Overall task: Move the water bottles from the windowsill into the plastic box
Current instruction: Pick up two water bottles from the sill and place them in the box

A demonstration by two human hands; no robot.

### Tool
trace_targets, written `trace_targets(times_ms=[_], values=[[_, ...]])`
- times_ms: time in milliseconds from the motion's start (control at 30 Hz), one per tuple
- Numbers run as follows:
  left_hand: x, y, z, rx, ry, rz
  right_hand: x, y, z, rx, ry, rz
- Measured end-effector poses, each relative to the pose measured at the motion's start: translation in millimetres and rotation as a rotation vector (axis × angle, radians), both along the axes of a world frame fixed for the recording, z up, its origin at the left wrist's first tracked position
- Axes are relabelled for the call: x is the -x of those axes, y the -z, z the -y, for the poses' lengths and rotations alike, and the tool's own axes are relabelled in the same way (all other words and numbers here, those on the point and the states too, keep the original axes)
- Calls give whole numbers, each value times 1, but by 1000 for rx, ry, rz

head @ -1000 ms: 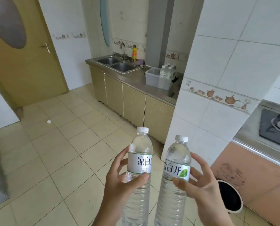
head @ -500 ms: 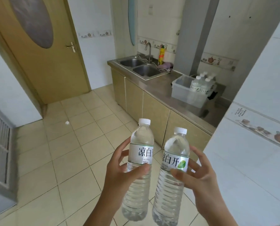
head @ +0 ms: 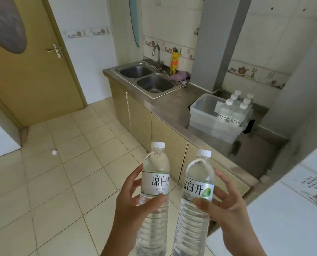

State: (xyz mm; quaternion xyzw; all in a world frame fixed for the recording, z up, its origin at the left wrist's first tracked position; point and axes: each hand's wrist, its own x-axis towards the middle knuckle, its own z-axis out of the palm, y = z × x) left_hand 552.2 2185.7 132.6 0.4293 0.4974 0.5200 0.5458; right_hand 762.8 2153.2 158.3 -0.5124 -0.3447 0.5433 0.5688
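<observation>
Closer now to the long steel counter (head: 174, 100) than half a second ago, with the olive wooden door (head: 24, 74) slid off to the left and the white tiled wall corner (head: 286, 209) still crowding the right edge. Beige tiled floor (head: 48, 182) lying open between here and the counter's cabinet fronts, broken only by a small white scrap (head: 53, 152). Double steel sink (head: 146, 78) at the counter's far end, a yellow spray can (head: 174, 60) just behind it.

Translucent rectangular plastic box (head: 209, 119) standing on the counter past the sink, nearer in view than before; a cluster of six white-capped boxed bottles (head: 235, 109) upright in its right half, left half showing bare wall and bottom.

Left clear water bottle (head: 154, 183) upright, white cap, white label with black characters, grasped around the label by the left hand (head: 135, 202), thumb across the front. Right clear water bottle (head: 195, 196) just beside it, not quite touching, same label plus a green leaf mark, grasped likewise by the right hand (head: 226, 206). Both held as before, above the floor, well apart from the box.
</observation>
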Motion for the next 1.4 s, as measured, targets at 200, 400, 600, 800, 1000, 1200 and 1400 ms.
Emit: trace_targets(times_ms=[200,400,600,800,1000,1200,1400], values=[[-37,0,-148,2,124,11,-32,0,-120,-16,127,47],[-97,-13,-269,-35,296,18,-75,-12,-208,-60,294,71],[-166,-13,-361,-46,399,39,-131,-17,-290,-72,389,90],[-227,-12,-450,-23,434,19,-184,-16,-378,-36,453,113],[-280,-15,-536,-97,523,-24,-216,-14,-441,-45,484,115],[-339,9,-609,-32,661,-28,-231,-4,-484,-17,614,269],[-375,39,-648,-63,835,-144,-249,0,-515,55,656,546]])
